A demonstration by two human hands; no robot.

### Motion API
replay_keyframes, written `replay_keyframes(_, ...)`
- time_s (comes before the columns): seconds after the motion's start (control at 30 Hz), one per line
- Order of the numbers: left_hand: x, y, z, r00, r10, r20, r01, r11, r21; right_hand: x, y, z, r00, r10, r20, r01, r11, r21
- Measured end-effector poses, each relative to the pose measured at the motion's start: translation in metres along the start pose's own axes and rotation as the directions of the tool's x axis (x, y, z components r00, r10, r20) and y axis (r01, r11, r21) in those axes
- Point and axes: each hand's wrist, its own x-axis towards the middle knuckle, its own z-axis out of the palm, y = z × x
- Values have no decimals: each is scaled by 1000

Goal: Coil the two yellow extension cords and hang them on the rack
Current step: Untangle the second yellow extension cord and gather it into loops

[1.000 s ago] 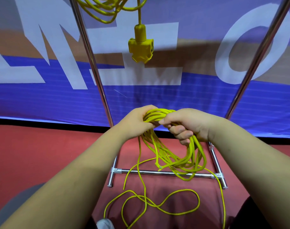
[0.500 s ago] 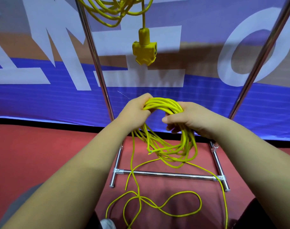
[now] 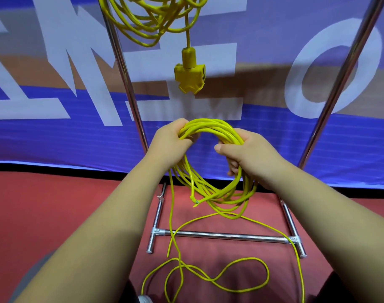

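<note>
Head view.

**Cut off or hidden:** the hung cord (image 3: 147, 25), upper centre, is running out of the top edge, so I cannot tell what it is hanging from. The rack's chrome uprights (image 3: 125, 84) are likewise leaving the frame at the top. The coil (image 3: 210, 125) is hiding most of my fingertips. A grey shape at the bottom edge is too cropped to name.

**Items:**
- **Coil:** thin, glossy yellow cord in many round loops, hanging at frame centre between my hands, above the floor.
- **Left hand** (image 3: 171, 138): gripping the coil's upper left arc, fingers curled round the bundle.
- **Right hand** (image 3: 248, 156): clutching the right arc, thumb lying along the inside, fingers wrapping under.
- **Loose tail** (image 3: 170, 215): dropping from the coil, crossing the rack's tubular base bar (image 3: 226, 235) and lying in slack figure-eight loops on the red floor (image 3: 55, 204).
- **Socket block** (image 3: 190, 77): moulded yellow plastic, dangling from the hung cord.
- **Banner** (image 3: 55, 138): blue, faintly ribbed, with large white letters, standing behind the rack.
</note>
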Motion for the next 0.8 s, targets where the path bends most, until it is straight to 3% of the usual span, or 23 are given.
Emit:
replay_keyframes(0.1, -3, -8, 2, 998, -49, 38, 49, 999, 8, -3, -3, 1, 1000, 27, 10, -28, 998, 63)
replay_keyframes(0.27, -16, -28, 15, 956, -139, 260, 211, 938, -274, -8, -9, -4, 999, 33, 22, -36, 991, 130)
replay_keyframes(0.47, -24, -41, 28, 940, -112, 322, 204, 942, -268, -10, -15, -11, 997, 67, 28, -71, 976, 206)
replay_keyframes(0.57, -25, -45, 27, 956, -95, 277, 151, 970, -189, -11, -19, -15, 990, 113, 79, -128, 966, 223)
replay_keyframes(0.8, -22, -47, 18, 1000, -19, 9, 18, 999, 47, -13, -25, -19, 927, 255, 274, -337, 888, 313)
